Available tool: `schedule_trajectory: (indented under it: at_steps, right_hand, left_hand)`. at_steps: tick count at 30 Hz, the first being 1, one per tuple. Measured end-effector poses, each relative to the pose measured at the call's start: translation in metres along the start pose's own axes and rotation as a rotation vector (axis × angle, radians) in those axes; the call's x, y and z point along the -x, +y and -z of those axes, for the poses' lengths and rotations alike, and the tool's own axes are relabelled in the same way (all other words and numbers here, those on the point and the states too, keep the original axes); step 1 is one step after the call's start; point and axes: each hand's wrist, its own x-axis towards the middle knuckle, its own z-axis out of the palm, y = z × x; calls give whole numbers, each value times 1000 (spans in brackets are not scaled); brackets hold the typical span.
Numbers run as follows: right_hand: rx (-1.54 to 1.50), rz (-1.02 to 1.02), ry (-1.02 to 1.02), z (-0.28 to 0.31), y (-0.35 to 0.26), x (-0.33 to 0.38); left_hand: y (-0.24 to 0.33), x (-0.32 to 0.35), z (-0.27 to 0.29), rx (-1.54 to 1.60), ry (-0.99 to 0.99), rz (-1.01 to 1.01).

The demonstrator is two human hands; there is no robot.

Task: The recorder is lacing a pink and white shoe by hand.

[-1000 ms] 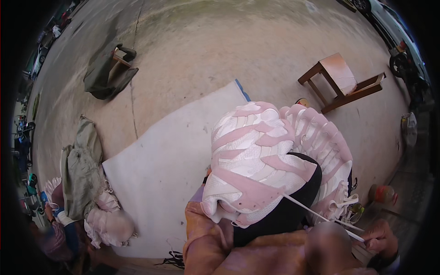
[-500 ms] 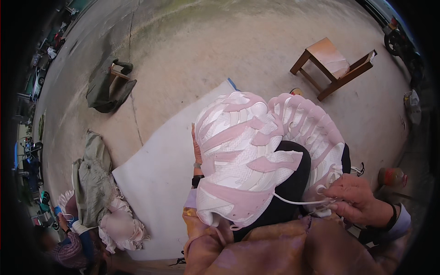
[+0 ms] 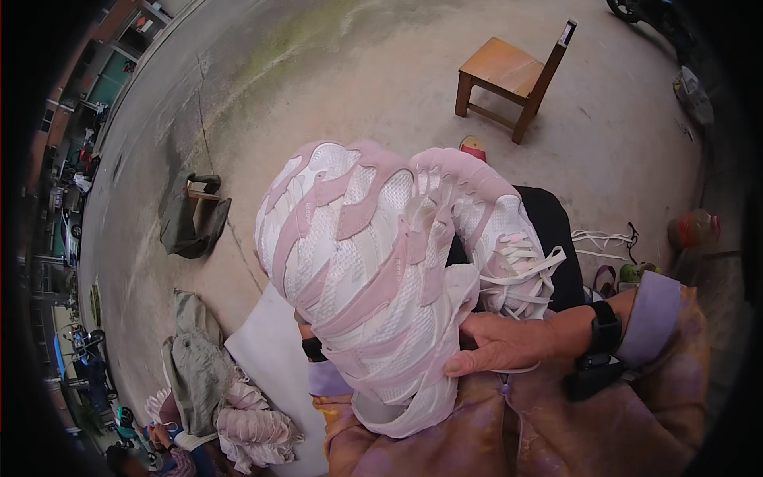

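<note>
Pale pink and white mesh makes up the nested stack of shoe uppers (image 3: 358,262), which rests above the person's lap. The right hand (image 3: 509,342) is closed on its near right edge, thumb flat along the outer face and fingers running out of sight behind. At the stack's left side, the left hand (image 3: 305,331) shows only a strip of skin by a dark wristband, so I cannot tell whether it grips or merely props. The stack looks light for its bulk, soft and bendy, hardly fragile but apt to slide apart in layers; it should hold best cupped from both sides and squeezed together, not pinched by the outermost upper. Against the stack's far right side leans a second bundle (image 3: 469,187) with tangled white laces (image 3: 526,278). Farther right of the stack are loose laces (image 3: 600,237) and a jar (image 3: 693,229); beyond it stands a wooden chair (image 3: 502,65). To the stack's lower left, a third bundle (image 3: 258,436) lies beside drab cloth (image 3: 195,358). How many layers the stack holds is hidden, and a co-worker's hand (image 3: 163,437) is too small to read.
</note>
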Motion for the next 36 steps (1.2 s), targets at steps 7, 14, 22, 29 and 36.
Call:
schedule_trajectory:
  at_steps: [7, 14, 22, 29, 36]
  right_hand:
    - [-90, 145, 198, -7, -23, 56]
    - [-90, 436, 417, 20, 29, 123]
    - [-41, 422, 434, 3, 9, 140]
    - [-14, 529, 294, -13, 33, 203]
    - [27, 639, 205, 75, -43, 207]
  left_hand:
    - [51, 33, -73, 61, -28, -194]
    - [53, 15, -144, -71, -246, -423]
    - [64, 45, -207, -151, -246, -405]
    - [92, 25, -237, -160, -630, -482]
    - [102, 2, -263, -59, -543, -587]
